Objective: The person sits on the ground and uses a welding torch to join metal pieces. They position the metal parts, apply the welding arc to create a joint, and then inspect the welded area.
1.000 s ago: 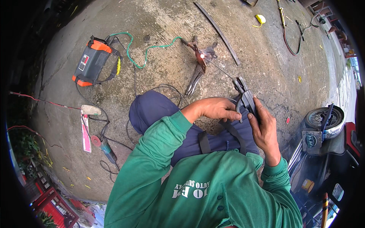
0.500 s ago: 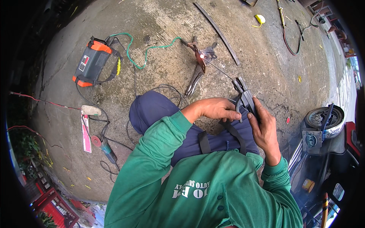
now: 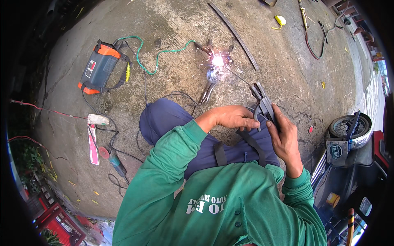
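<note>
My right hand (image 3: 285,141) grips a dark welding electrode holder (image 3: 265,105). From its jaws a thin welding rod (image 3: 238,76) runs toward a metal workpiece on the concrete. A bright arc (image 3: 217,61) burns at the rod's far end, throwing sparks and hiding most of the workpiece. My left hand (image 3: 236,117) is closed, its thumb against the holder's lever; the other fingers are partly hidden. Two metal handles (image 3: 207,93), like those of pliers, stick out on the near side of the glow. A green cable (image 3: 168,51) reaches the workpiece's far left side.
An orange-and-black welding machine (image 3: 99,67) lies at left, with an angle grinder (image 3: 117,165) nearer me. Past the arc rests a long metal strip (image 3: 234,35). A yellow tape measure (image 3: 280,20) lies far right; a wheel (image 3: 349,126) stands at right.
The small glow at the rod's tip has flared into a bright arc with sparks, covering the workpiece that showed before. Both hands and the holder have stayed nearly in place.
</note>
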### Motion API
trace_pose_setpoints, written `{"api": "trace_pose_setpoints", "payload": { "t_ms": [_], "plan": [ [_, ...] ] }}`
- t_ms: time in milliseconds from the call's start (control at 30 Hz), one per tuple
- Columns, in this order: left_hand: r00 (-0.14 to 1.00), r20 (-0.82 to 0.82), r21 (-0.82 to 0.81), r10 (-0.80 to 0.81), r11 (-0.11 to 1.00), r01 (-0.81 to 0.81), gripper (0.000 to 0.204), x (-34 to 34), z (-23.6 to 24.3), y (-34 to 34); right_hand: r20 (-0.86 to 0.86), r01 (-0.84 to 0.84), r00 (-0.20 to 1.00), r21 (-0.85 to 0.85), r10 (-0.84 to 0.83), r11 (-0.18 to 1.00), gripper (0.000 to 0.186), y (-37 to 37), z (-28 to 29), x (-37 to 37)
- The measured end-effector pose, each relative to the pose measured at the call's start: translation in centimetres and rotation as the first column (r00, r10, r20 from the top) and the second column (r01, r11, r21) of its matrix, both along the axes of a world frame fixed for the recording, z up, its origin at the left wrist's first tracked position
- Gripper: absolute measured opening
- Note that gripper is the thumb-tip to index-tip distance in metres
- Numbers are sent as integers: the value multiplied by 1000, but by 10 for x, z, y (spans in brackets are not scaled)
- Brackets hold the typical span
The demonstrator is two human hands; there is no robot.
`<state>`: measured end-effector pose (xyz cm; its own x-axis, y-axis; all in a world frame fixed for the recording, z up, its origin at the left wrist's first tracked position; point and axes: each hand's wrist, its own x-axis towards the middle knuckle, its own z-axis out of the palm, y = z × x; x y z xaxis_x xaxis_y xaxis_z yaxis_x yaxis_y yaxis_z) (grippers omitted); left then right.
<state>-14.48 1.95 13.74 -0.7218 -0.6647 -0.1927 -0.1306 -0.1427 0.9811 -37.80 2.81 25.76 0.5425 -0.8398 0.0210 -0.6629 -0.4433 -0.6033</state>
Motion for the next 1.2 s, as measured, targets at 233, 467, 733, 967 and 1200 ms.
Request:
{"api": "trace_pose_setpoints", "payload": {
  "t_ms": [233, 467, 733, 967, 1200],
  "plan": [
    [1000, -22, -4, -5, 1000, 5, 81, 0, -1, 0, 14, -13, 1000, -22, 13, 1000, 53, -1, -2, 0],
    [1000, -2, -8, -10, 1000, 10, 82, 1, -4, -1, -9, -6, 1000, -3, 6, 1000, 53, -1, -1, 1],
    [1000, -31, -40, 3, 999, -4, 86, -3, -17, 3, 40, 5, 999, -43, -4, 999, 52, -1, -8, -1],
    [979, 42, 18, -200, 980, 199, 81, 2, 0, 5, 612, 295, 632, 378, -476, 878, 37, -14, -14, -33],
    [993, -92, 169, -80, 981, 95, 60, 20, 14, 4, 541, 253, 323, 741, -777, 622, 21, -60, -47, -118]
  ]
}}
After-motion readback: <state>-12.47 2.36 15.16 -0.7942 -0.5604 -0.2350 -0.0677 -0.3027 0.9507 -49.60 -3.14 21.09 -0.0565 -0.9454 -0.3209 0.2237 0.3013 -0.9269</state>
